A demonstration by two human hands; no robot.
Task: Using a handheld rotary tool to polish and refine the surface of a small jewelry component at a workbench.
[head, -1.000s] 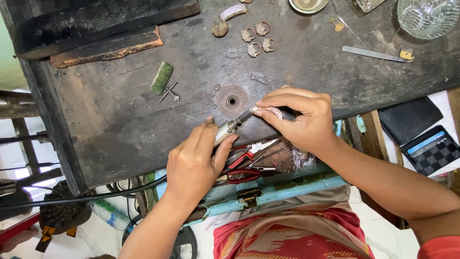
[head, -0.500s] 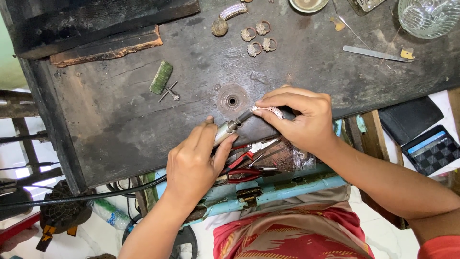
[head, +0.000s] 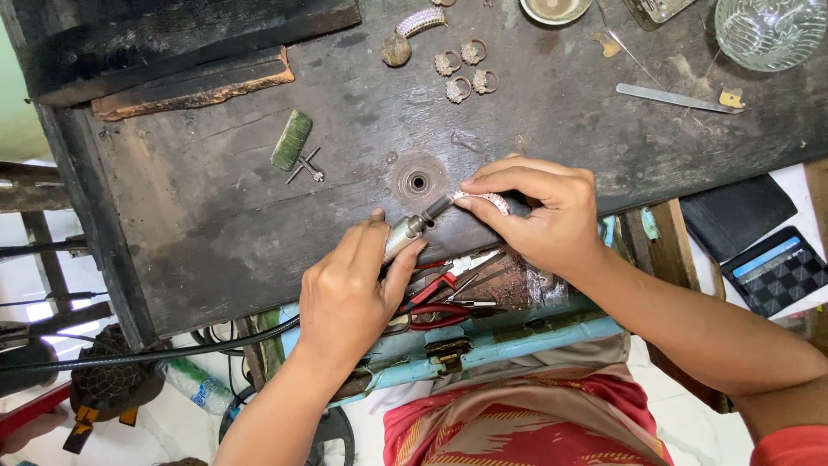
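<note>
Your right hand (head: 539, 216) pinches a small curved jewelled band (head: 487, 201) between thumb and fingertips, just right of the round metal socket (head: 418, 182) in the dark workbench (head: 216, 216); your left hand (head: 349, 293), below-left of the socket, is closed around a slim metal rotary handpiece (head: 410, 233) whose tip meets the band. The band looks light, stiff and easily marred, so grip its edges; the handpiece looks smooth and likely slippery. Right of the socket, off the bench, lie a black pouch (head: 737, 216) and a checkered card (head: 776, 272).
</note>
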